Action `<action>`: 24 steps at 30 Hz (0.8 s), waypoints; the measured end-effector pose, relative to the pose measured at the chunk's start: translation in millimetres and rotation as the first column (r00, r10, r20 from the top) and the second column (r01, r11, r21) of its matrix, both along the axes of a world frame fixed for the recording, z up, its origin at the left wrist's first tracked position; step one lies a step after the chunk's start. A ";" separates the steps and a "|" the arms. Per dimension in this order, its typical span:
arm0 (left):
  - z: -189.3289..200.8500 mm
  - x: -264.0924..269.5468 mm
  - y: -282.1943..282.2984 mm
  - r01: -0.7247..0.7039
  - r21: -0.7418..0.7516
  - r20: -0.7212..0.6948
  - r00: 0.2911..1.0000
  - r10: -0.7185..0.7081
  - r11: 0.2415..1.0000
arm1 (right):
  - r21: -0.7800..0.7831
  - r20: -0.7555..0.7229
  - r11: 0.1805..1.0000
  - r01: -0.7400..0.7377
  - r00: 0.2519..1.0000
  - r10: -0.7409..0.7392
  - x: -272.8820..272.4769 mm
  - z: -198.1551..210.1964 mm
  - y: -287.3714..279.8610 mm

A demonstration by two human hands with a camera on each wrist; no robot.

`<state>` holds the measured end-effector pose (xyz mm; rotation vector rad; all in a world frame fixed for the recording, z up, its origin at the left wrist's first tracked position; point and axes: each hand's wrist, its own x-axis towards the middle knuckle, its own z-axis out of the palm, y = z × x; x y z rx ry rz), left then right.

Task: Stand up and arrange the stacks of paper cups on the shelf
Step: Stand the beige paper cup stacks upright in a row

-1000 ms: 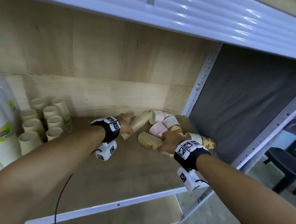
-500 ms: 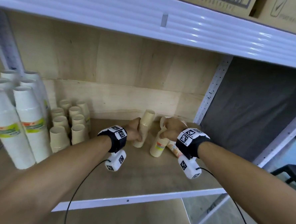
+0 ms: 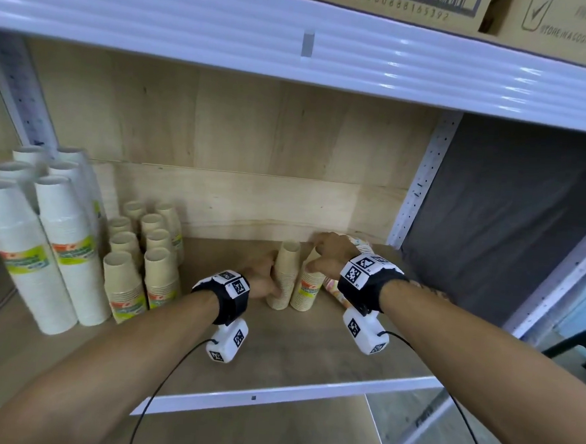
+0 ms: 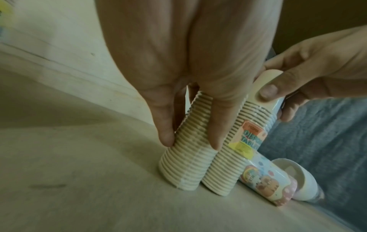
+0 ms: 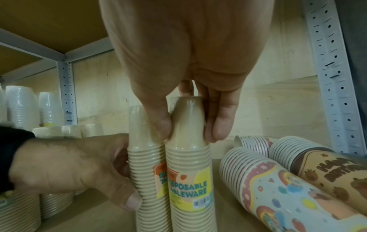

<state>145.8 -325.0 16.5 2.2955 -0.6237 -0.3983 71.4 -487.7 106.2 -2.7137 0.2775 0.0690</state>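
Observation:
Two beige paper cup stacks stand upright side by side on the wooden shelf point(image 3: 311, 353). My left hand point(image 3: 270, 282) grips the left stack point(image 3: 285, 276) around its middle, fingers in front and thumb behind point(image 4: 186, 157). My right hand point(image 3: 317, 255) pinches the top of the labelled right stack point(image 3: 306, 291) between thumb and fingers point(image 5: 188, 180). Patterned cup stacks point(image 5: 278, 188) lie on their sides just right of them, by the shelf post.
Several beige cup stacks point(image 3: 144, 267) and tall white cup stacks point(image 3: 43, 241) stand upright at the left of the shelf. A perforated metal post point(image 3: 421, 181) bounds the right side. A white shelf beam point(image 3: 295, 47) with cardboard boxes point(image 3: 418, 3) hangs overhead.
A second ago both beige stacks lay on their sides among the patterned ones. Each hand has tipped its stack upright and brought the two together at the shelf's middle.

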 end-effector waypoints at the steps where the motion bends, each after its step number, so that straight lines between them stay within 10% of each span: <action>1: 1.1 0.5 -0.1 0.002 -0.008 -0.006 1.000 -0.002 1.000 | 0.009 -0.001 1.000 0.000 1.000 0.000 0.4 0.7 -0.1; 24: 87.1 -16.0 -10.0 -0.044 0.000 0.207 0.977 0.043 0.999 | -0.046 0.095 0.999 0.018 0.995 -0.014 10.6 4.9 0.6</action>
